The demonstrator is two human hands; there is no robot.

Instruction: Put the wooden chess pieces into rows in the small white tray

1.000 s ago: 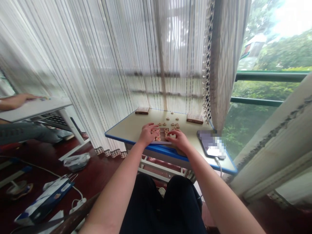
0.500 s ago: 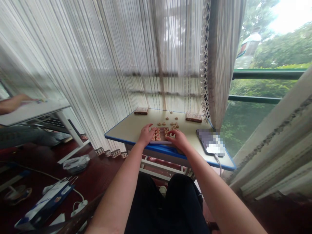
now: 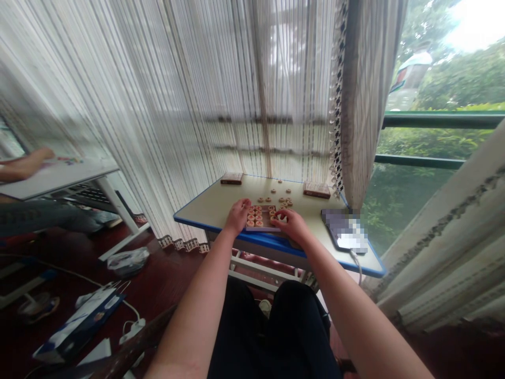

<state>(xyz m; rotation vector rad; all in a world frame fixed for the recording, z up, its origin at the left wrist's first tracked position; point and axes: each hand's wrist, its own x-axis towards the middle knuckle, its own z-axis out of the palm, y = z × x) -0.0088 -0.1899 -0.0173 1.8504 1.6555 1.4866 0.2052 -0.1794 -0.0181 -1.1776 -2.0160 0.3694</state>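
Observation:
On the table in front of me lies a shallow box [image 3: 265,223] holding round wooden Chinese chess pieces with red markings. Two columns of pieces [image 3: 254,217] fill its left side, and a shorter column runs along its right side. My left hand [image 3: 238,216] is closed around the box's left edge. At the right column, the thumb and forefinger of my right hand [image 3: 291,223] pinch a Chinese chess piece [image 3: 273,219] inside the box. Several loose pieces [image 3: 283,200] lie on the tabletop beyond the box.
The cream table [image 3: 205,213] has a blue edge. Two flat brown boxes, one left [image 3: 232,178] and one right [image 3: 316,190], lie near its back. A tablet-like device [image 3: 335,231] with a cable is on the right. Another person's hand [image 3: 37,160] is over a white table at left.
The view has shifted slightly. My left hand has drawn in against the box's left edge and its fingers have closed up. My right hand stays at the right column.

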